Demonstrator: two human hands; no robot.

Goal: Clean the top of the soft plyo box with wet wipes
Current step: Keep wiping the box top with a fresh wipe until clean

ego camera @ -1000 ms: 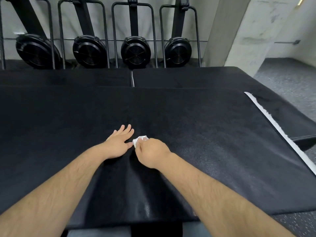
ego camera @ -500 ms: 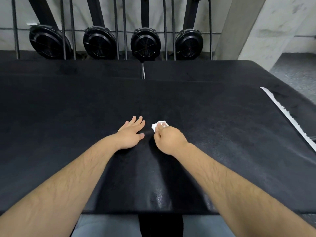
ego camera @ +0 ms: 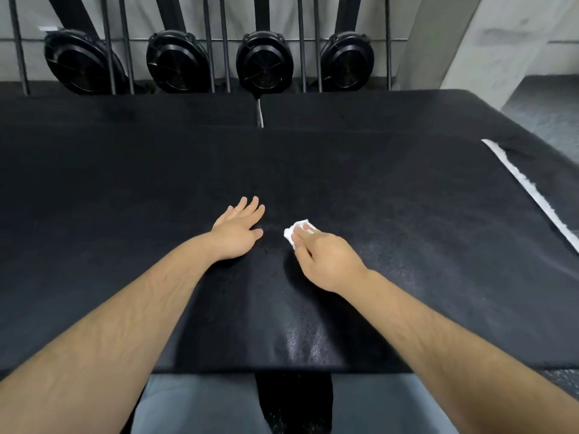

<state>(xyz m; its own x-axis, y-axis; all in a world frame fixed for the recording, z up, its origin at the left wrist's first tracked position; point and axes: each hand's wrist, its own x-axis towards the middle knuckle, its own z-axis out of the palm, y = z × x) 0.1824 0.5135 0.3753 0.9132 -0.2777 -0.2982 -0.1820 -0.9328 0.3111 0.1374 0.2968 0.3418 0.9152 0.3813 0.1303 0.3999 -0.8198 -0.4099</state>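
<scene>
Near the frame's centre, the right hand (ego camera: 329, 261), its grip pinching the crumpled wet wipe (ego camera: 296, 231) against the soft plyo box top (ego camera: 407, 198), has slid right, away from the flat, open-fingered left hand (ego camera: 239, 233), so wiping seems to be advancing rightward.

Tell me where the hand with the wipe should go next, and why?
Probably slide the right hand, which pinches the wet wipe against the plyo box top, forward toward the far edge. The surface near it shows a damp-looking sheen, the far part looks dull, and the left hand lies flat beside it.
</scene>
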